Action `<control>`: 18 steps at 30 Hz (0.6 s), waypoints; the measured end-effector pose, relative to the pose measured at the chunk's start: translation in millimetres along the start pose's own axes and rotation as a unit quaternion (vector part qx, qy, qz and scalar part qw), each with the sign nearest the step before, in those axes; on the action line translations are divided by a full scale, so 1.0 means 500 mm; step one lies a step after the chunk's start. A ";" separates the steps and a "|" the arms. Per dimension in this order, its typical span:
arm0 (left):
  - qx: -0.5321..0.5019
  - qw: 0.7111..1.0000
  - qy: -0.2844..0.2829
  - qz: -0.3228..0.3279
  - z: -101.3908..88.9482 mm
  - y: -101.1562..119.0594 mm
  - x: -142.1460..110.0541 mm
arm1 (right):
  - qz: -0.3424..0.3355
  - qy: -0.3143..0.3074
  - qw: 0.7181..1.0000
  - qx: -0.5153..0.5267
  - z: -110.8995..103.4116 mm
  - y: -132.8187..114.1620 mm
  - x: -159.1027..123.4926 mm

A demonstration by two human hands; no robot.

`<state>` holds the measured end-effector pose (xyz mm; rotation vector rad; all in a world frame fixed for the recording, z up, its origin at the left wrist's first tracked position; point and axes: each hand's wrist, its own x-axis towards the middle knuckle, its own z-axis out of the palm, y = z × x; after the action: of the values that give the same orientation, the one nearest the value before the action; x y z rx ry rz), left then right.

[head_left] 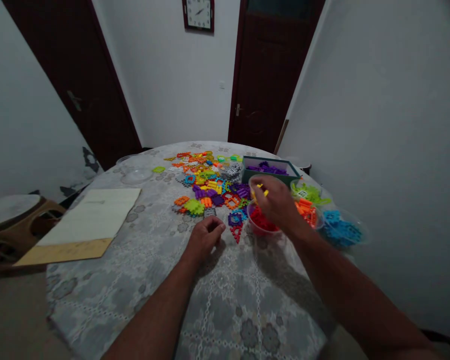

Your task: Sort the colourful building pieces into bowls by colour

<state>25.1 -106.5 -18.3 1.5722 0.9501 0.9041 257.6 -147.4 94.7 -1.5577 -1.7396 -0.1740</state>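
Clock (199, 13) w/ nos. (207, 14); L hand (204, 237) curled, R hand (275, 200) at yellow pcs (265, 192), can't tell either grip.

Toy pieces (194, 206): smooth plastic. Tubs (263, 232): clear plastic. Tablecloth (157, 280): matt, lace-patterned. Door (272, 65): wood-like.

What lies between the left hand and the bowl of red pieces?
The head view shows a purple square piece and, nearer the person, a red triangle between the left hand and bowl.
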 end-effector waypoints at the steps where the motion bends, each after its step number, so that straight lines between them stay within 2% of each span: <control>1: 0.011 0.999 0.029 0.010 -0.002 0.001 0.000 | -0.029 -0.044 0.999 0.013 0.037 -0.028 -0.037; 3: 0.044 0.993 0.097 0.039 -0.007 0.001 0.001 | -0.077 -0.105 0.991 0.005 0.109 -0.069 -0.106; 5: 0.081 0.979 0.175 0.069 -0.016 -0.004 0.004 | -0.073 -0.138 0.987 -0.036 0.167 -0.087 -0.158; 7: 0.120 0.956 0.253 0.090 -0.031 -0.015 0.011 | -0.047 -0.155 0.983 -0.084 0.205 -0.087 -0.188; 10: 0.197 0.914 0.339 0.102 -0.057 -0.037 0.023 | -0.013 -0.172 0.976 -0.130 0.231 -0.076 -0.205; 13: 0.259 0.895 0.359 0.055 -0.077 -0.057 0.033 | 0.005 -0.176 0.975 -0.135 0.244 -0.065 -0.212; 18: 0.335 0.886 0.319 -0.032 -0.093 -0.066 0.058 | -0.002 -0.168 0.983 -0.068 0.266 -0.048 -0.224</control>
<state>-9.7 -57.4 -40.1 1.8113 1.9328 1.1476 170.5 -165.2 -56.7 -1.7622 -2.0270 -0.0323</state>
